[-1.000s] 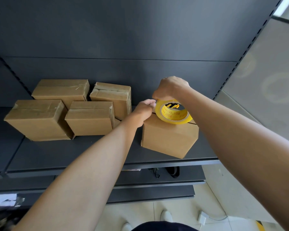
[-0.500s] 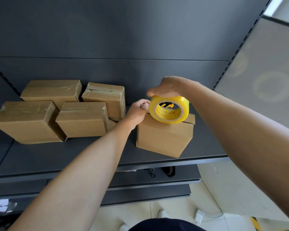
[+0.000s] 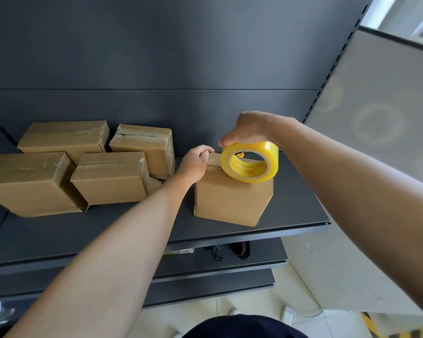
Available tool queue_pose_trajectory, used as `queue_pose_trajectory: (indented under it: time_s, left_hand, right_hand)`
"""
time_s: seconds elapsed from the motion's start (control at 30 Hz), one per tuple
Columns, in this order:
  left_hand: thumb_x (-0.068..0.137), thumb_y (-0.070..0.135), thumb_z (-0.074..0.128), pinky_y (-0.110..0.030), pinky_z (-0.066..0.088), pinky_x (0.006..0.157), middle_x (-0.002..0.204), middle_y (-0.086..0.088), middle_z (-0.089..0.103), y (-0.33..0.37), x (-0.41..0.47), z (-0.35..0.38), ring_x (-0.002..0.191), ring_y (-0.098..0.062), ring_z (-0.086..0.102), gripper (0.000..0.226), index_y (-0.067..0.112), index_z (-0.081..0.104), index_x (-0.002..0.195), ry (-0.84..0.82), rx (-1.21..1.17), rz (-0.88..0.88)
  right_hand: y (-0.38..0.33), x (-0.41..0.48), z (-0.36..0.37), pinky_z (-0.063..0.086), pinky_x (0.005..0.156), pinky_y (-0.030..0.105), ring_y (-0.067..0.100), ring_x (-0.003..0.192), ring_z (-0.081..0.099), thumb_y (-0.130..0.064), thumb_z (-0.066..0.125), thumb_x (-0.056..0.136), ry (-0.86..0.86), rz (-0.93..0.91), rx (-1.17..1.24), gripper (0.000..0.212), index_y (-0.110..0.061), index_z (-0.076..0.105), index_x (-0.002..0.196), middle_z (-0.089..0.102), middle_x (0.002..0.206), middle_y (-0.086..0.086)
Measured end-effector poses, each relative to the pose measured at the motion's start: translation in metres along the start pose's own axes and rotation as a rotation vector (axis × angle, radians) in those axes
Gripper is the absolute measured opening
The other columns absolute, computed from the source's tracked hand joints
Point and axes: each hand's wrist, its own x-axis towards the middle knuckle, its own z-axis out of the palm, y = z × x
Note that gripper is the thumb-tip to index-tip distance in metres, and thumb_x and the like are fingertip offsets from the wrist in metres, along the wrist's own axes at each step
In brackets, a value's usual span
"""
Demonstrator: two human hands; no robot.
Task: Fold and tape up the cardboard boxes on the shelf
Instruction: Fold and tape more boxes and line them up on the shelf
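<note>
While the left hand (image 3: 193,164) curls over the box (image 3: 230,198) edge, the right hand (image 3: 247,129) grips the tape roll (image 3: 266,152).

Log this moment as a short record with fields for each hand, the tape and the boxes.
left hand: grips top left edge of near box
right hand: holds tape roll from above
tape roll: yellow, on edge atop near box
other boxes: four, grouped left on shelf, apparently taped
</note>
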Motion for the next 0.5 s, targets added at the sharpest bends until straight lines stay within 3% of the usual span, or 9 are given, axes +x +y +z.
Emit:
queue_pose_trajectory:
  time_s: [0.33,0.43,0.5]
  left_hand:
    - [0.101,0.015,0.031,-0.021,0.036,0.064,0.107,-0.001,0.06,-0.001,0.003,0.004,0.089,-0.012,0.05,0.033,0.015,0.06,0.116,0.014,0.066,-0.001]
    - [0.101,0.015,0.03,-0.024,0.038,0.069,0.106,-0.001,0.059,0.002,0.004,0.011,0.089,-0.013,0.051,0.033,0.014,0.059,0.116,0.0,0.077,0.007]
    - [0.101,0.015,0.03,-0.025,0.037,0.07,0.105,-0.001,0.059,0.003,0.003,0.014,0.088,-0.014,0.051,0.033,0.013,0.059,0.116,0.011,0.077,0.006]
  right_hand:
    - [0.028,-0.012,-0.001,0.043,0.06,0.031,0.021,0.07,0.055,-0.079,0.061,0.055,-0.038,0.113,-0.187,0.06,-0.022,0.048,0.067,0.052,0.074,-0.002]
    - [0.05,-0.016,-0.002,0.047,0.073,0.036,0.026,0.084,0.054,-0.089,0.053,0.051,-0.107,0.156,-0.19,0.07,-0.023,0.043,0.067,0.047,0.076,-0.005]
    - [0.062,-0.015,-0.005,0.046,0.073,0.036,0.023,0.08,0.055,-0.089,0.048,0.052,-0.109,0.148,-0.135,0.069,-0.022,0.047,0.069,0.049,0.075,-0.004]
